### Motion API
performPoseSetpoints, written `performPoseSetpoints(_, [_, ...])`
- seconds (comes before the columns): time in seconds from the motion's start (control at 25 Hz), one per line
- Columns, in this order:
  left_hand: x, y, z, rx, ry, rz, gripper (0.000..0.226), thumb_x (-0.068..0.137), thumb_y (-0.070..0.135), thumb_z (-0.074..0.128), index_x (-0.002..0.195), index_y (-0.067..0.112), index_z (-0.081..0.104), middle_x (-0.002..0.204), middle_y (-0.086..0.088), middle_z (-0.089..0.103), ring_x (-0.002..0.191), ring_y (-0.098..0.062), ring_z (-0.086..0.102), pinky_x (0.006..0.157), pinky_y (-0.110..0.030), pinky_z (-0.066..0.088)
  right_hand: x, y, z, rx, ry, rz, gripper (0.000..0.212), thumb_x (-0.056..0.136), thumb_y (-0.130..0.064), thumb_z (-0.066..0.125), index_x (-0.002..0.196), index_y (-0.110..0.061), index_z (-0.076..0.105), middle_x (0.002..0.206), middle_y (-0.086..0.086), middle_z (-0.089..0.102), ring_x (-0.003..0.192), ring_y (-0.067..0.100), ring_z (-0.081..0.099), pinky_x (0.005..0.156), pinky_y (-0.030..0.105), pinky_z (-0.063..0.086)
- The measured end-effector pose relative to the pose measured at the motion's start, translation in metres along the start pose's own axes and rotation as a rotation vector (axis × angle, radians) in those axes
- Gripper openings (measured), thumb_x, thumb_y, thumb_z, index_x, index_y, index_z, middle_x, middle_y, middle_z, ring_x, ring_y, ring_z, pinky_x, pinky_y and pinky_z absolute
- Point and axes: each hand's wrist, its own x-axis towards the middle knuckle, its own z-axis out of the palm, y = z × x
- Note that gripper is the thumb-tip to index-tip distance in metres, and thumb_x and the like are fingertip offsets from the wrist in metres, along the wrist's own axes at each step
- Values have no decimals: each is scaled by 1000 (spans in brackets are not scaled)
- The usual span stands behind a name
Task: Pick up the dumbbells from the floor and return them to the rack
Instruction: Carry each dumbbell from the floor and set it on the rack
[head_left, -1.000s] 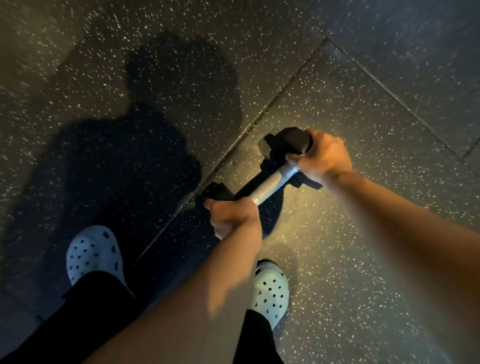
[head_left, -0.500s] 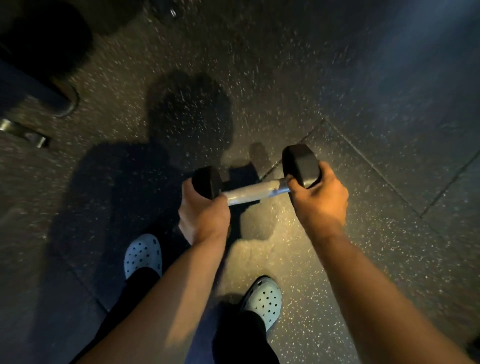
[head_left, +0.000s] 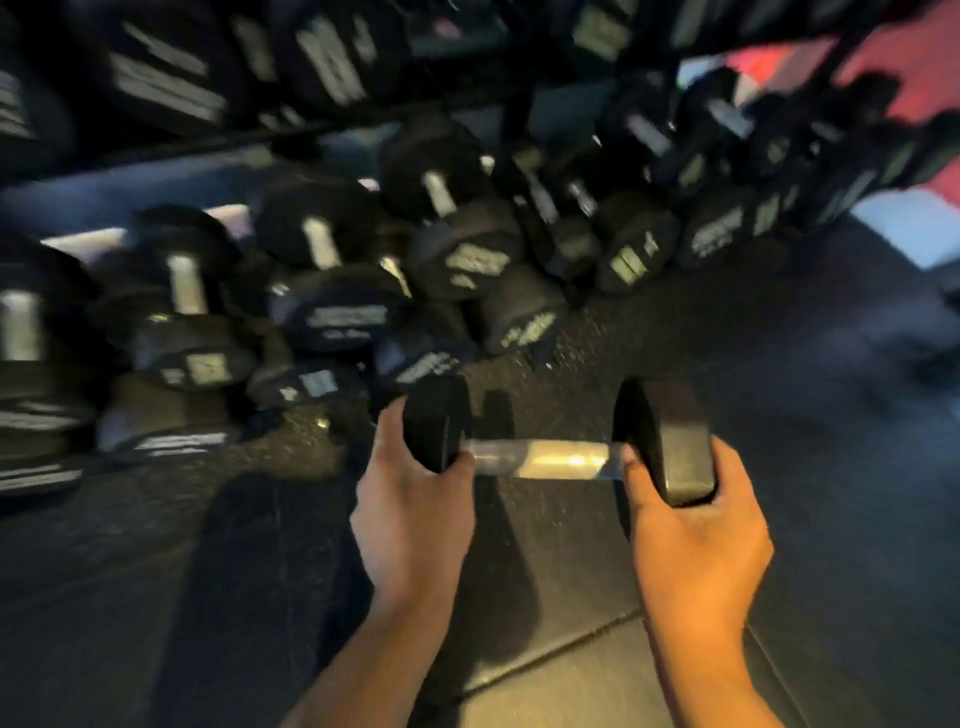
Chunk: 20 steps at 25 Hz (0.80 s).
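Dumbbell (head_left: 550, 457) held level above the floor (head_left: 779, 597), both hands on it. Left hand (head_left: 410, 514) cups the left black head from below, fingers wrapped around it; right hand (head_left: 696, 540) clamped the same way under the right head. Steel handle bare between them. Rack (head_left: 363, 124) ahead and above, blurred, loaded with black dumbbells; lower row (head_left: 457, 254) near the held one, not touching. Dark speckled flooring, a seam between tiles near the wrists.
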Motion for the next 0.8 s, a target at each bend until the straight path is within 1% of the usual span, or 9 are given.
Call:
performPoseSetpoints(0.08, [12,29,-54,-9,66,22,58,83,36,76,130,51,46,80,34,48,73,3,47,68,-26,39,-15,-62,8,25,-54,-26,47,80,-38,82,124,-28,65,92,-7,65,92,23,62,79,36,45])
performPoseSetpoints(0.16, [27,56,-117,-40,142,8,59,84,36,74,133,50,45,82,31,53,67,7,46,57,-18,34,-35,-131,21,78,-117,-58,46,81,-39,82,123,-28,66,92,-7,65,89,21,60,77,33,41])
performPoseSetpoints(0.24, [44,73,-175,-66,231,-22,59,84,37,74,135,49,45,81,30,52,64,9,44,53,-14,30,-56,-194,39,129,-183,-100,47,82,-40,81,124,-28,65,93,-7,65,89,19,58,78,33,40])
performPoseSetpoints(0.32, [59,87,-222,-96,307,-60,59,83,40,74,134,48,46,77,31,48,64,4,45,57,-21,35,-74,-244,59,159,-234,-136,50,81,-42,81,126,-30,64,96,-5,66,89,18,55,79,33,40])
performPoseSetpoints(0.4, [80,98,-276,-158,382,-86,58,82,44,75,133,48,47,72,31,46,62,2,46,58,-26,38,-96,-296,88,188,-265,-183,52,80,-46,81,127,-31,65,99,-3,68,93,23,57,80,35,42])
performPoseSetpoints(0.48, [101,102,-325,-191,467,-88,58,82,47,75,132,47,48,69,32,45,58,8,42,51,-22,34,-123,-343,118,204,-291,-245,52,78,-49,82,125,-31,66,92,-8,69,92,25,60,81,36,44])
performPoseSetpoints(0.56, [121,105,-374,-219,546,-92,54,83,44,75,130,46,50,69,31,46,58,8,41,51,-20,30,-148,-385,148,255,-328,-304,49,78,-48,82,121,-31,67,80,-19,59,84,20,55,77,32,40])
performPoseSetpoints(0.72, [157,97,-449,-247,688,-104,46,84,34,73,120,50,50,71,27,54,62,12,43,53,-21,31,-192,-438,211,326,-427,-366,49,76,-51,81,120,-33,68,85,-14,65,91,20,60,81,32,40])
performPoseSetpoints(0.8, [176,88,-485,-269,763,-114,44,83,32,71,116,51,49,72,25,58,64,12,45,55,-21,31,-216,-464,247,356,-472,-400,50,75,-53,81,120,-35,69,79,-24,59,87,15,55,82,30,39])
